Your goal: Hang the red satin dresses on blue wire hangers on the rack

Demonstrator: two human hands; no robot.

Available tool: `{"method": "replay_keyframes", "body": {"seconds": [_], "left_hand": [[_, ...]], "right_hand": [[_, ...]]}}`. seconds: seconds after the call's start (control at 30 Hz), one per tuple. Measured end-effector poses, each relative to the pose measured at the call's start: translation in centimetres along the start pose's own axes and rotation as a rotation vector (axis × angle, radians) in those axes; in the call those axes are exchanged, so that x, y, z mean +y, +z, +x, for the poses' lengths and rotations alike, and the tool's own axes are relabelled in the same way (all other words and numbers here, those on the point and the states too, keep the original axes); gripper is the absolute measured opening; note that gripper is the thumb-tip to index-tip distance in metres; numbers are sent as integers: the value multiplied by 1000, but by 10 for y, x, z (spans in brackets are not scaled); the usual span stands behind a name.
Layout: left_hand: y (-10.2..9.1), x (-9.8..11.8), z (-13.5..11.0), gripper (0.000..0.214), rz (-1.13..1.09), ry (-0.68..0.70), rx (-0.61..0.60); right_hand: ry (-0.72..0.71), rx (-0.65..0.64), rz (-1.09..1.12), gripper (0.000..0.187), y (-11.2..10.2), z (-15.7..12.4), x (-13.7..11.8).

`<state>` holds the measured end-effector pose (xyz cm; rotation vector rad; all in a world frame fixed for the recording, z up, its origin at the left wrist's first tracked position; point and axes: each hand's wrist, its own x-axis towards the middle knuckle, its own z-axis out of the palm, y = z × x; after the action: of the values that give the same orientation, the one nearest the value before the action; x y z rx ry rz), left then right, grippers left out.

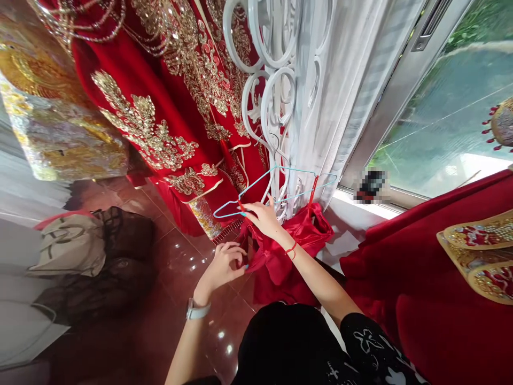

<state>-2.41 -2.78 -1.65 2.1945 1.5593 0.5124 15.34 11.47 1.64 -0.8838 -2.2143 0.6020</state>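
Note:
A red satin dress hangs from a thin light-blue clothes hanger. One red strap loops over the hanger's right side. My right hand, a red string bracelet at its wrist, is closed at the hanger's left side, thumb and finger on the other red strap. Lower and to the left, my left hand pinches the edge of the dress fabric between curled fingers. A pale-banded watch is on that wrist. The hanger's hook rests against the white scrollwork rack.
Red gowns with gold sequins hang at the left behind the rack. A beige bag sits on the tiled floor. At the right are a window and more red embroidered cloth. A blurred small object lies by the sill.

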Motion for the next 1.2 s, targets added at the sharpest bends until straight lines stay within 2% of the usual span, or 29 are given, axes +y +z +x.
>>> {"method": "replay_keyframes", "body": {"seconds": [0.07,0.13,0.23,0.3,0.43,0.6,0.7,0.77,0.87,0.97,1.03,1.1,1.17,1.2], "left_hand": [[-8,-1,-3,19,-97,-1,51],[-16,-1,-1,16,-204,-5,152],[-23,-7,7,14,-314,-62,429],[-24,-12,14,22,-416,-159,609],[-25,-15,23,38,-637,-325,715],[-43,1,42,55,-581,-313,910],[-56,21,63,69,-491,-237,880],[-61,36,77,73,-440,-174,794],[-64,53,90,68,-319,-92,655],[-61,55,91,60,-189,-90,536],[-57,48,85,54,-114,-105,514],[-52,38,78,48,-82,-100,542],[-49,29,71,44,-122,-91,581],[-48,26,69,41,-165,-89,589]], "right_hand": [[59,33,12,26,4,0,2],[86,54,23,23,6,-1,4],[100,55,24,21,5,-4,4],[101,53,13,22,4,-7,4],[88,48,-18,21,2,-14,4],[84,43,-26,21,1,-18,2],[95,52,-30,20,1,-19,-2],[91,50,-29,21,1,-19,-4],[92,58,-26,22,1,-18,-4],[97,71,35,21,1,-18,-6],[60,102,150,22,-2,-23,-6],[26,210,275,25,-10,-34,1],[76,423,320,27,-23,-54,22],[150,551,293,28,-31,-66,38]]}}
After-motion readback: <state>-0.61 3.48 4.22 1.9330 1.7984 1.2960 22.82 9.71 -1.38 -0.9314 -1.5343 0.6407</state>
